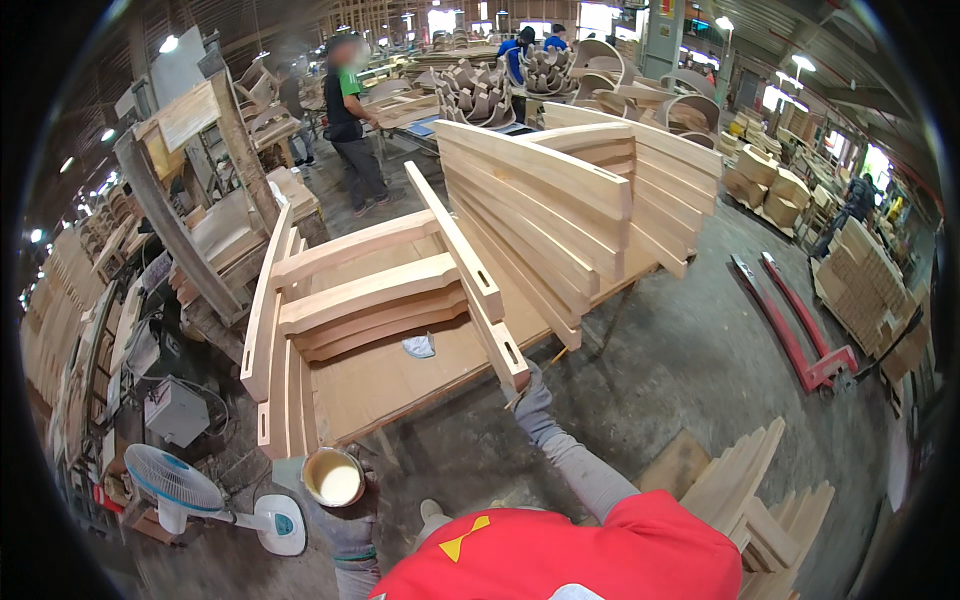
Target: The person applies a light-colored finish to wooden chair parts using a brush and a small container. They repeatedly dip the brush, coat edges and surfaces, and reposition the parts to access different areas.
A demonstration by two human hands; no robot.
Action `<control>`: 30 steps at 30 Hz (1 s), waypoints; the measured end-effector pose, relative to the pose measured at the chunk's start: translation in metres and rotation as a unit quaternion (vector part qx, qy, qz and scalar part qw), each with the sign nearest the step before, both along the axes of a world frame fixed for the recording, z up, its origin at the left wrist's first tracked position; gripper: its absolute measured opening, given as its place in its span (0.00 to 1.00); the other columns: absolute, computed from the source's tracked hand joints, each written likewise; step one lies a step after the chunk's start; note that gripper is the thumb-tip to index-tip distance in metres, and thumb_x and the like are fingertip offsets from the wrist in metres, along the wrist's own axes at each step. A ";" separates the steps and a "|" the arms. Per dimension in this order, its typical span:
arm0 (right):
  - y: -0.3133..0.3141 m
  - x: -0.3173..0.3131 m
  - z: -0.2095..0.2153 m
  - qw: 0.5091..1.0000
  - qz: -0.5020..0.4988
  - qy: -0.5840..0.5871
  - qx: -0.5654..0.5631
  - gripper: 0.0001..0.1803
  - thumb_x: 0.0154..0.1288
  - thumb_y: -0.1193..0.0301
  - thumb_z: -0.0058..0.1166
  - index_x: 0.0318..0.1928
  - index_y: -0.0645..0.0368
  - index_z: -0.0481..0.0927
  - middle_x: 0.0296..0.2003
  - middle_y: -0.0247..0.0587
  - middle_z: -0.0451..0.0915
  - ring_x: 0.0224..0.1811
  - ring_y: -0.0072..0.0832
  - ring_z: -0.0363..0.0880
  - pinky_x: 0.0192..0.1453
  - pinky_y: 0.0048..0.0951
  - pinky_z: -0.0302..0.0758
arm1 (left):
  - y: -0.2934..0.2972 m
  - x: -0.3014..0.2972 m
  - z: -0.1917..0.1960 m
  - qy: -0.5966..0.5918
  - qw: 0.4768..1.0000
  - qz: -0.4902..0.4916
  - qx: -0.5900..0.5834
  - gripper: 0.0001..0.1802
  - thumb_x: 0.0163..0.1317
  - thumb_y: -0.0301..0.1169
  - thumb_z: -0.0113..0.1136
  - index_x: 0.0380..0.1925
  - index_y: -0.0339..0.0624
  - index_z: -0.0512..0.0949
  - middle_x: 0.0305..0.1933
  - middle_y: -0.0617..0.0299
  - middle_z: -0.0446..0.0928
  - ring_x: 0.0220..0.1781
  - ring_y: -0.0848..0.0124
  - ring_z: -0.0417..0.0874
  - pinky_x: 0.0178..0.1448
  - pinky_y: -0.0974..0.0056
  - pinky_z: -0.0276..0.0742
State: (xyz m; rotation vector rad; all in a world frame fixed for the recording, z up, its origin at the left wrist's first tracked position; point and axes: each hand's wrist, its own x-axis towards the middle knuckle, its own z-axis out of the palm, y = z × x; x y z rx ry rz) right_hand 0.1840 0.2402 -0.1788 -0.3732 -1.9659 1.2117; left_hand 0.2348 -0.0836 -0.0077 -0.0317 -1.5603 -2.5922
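Note:
My left hand (350, 528), in a grey glove, is closed around a round tub (309, 489) of cream-coloured liquid (334, 478) beside the table's near left corner. My right hand (534, 408), also gloved in grey, is at the near end of a slotted wooden rail (489, 340). Its fingers are closed on a thin stick (560, 357); the stick's tip is too small to make out. Before me, pale wooden frames (370, 297) with curved crosspieces lie stacked on a cardboard-covered table (365, 393). Open slots show in the rail ends. A small pale cloth-like piece (419, 346) rests on the cardboard.
More stacked frames (560, 190) fill the table's far right. A white and blue fan (175, 480) stands at left on the floor. Further wooden parts (755, 500) stand near my right side. A red pallet jack (800, 340) is at right. A co-worker (352, 125) stands beyond the table.

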 end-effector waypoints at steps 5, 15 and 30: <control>-0.002 -0.004 -0.003 0.999 0.007 0.025 0.021 0.35 0.48 0.70 0.62 0.57 0.60 0.60 0.49 0.50 0.70 0.50 0.40 0.72 0.54 0.34 0.68 | -0.020 -0.010 -0.041 0.131 0.943 0.071 -0.297 0.40 0.40 0.23 0.62 0.56 0.41 0.57 0.44 0.58 0.70 0.42 0.69 0.75 0.43 0.65 0.75; 0.000 -0.004 -0.005 1.000 0.003 0.012 0.007 0.36 0.46 0.72 0.62 0.57 0.59 0.60 0.50 0.49 0.69 0.53 0.39 0.69 0.57 0.35 0.65 | -0.011 -0.002 -0.001 -0.123 0.951 -0.108 0.262 0.37 0.43 0.24 0.62 0.56 0.43 0.58 0.49 0.57 0.68 0.49 0.67 0.72 0.47 0.59 0.74; -0.004 0.000 0.008 1.000 0.004 0.019 0.014 0.35 0.47 0.72 0.61 0.57 0.58 0.60 0.50 0.48 0.69 0.52 0.38 0.70 0.55 0.35 0.66 | -0.004 -0.002 0.002 -0.115 0.939 -0.125 0.300 0.33 0.47 0.33 0.58 0.56 0.44 0.59 0.51 0.56 0.67 0.49 0.63 0.71 0.49 0.59 0.73</control>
